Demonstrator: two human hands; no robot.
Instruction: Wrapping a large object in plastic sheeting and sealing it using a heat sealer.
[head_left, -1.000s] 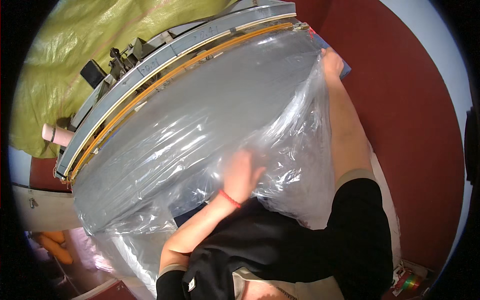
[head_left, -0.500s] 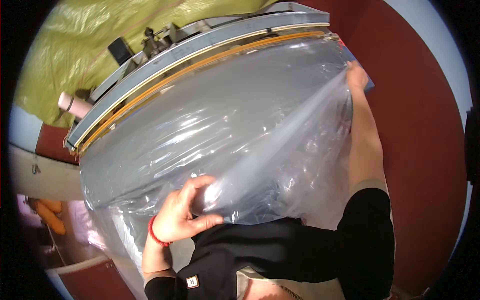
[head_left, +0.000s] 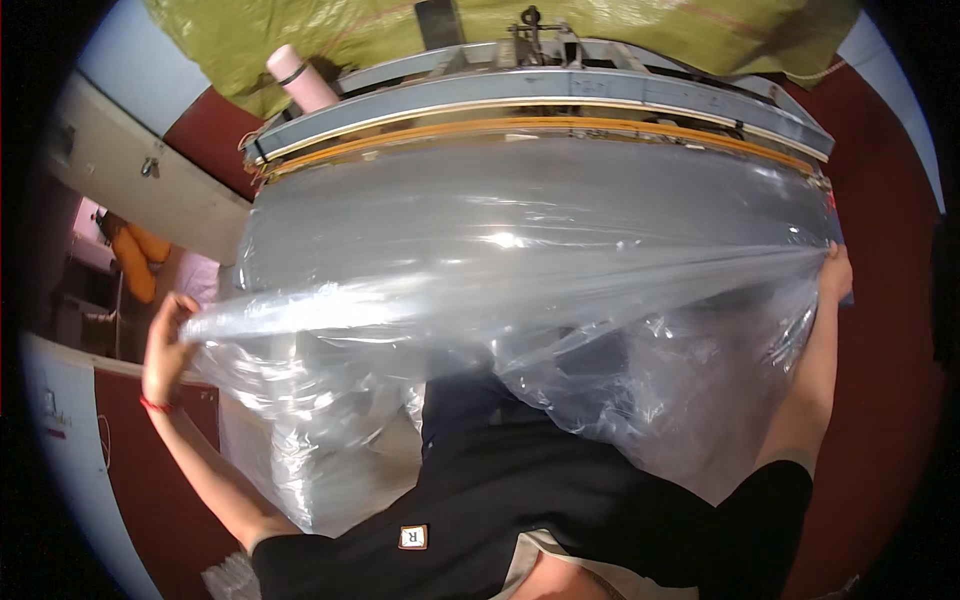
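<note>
A wide sheet of clear plastic film (head_left: 520, 265) lies over the table in front of me, its near part hanging in loose, shiny folds toward my body. Out at its left side, my left hand (head_left: 170, 350), a red cord at the wrist, is closed on the film's edge with curled fingers. My right hand (head_left: 837, 275) pinches the film at the far right side of the table. A taut, bunched fold runs between the two hands. Beyond the film stretches a long grey metal bar (head_left: 400, 112) with an orange strip (head_left: 560, 124) along its near side.
A pink cylinder (head_left: 302, 80) with a dark band stands behind the bar's left end. Black metal fittings (head_left: 535, 35) sit at the bar's middle, before a yellow-green woven sheet (head_left: 700, 30). An orange item (head_left: 138, 260) shows at the left, below a pale panel (head_left: 150, 165).
My left hand has moved out to the left from near my body and now grips the film's left side. The fold is stretched across. My view has turned, levelling the bar.
</note>
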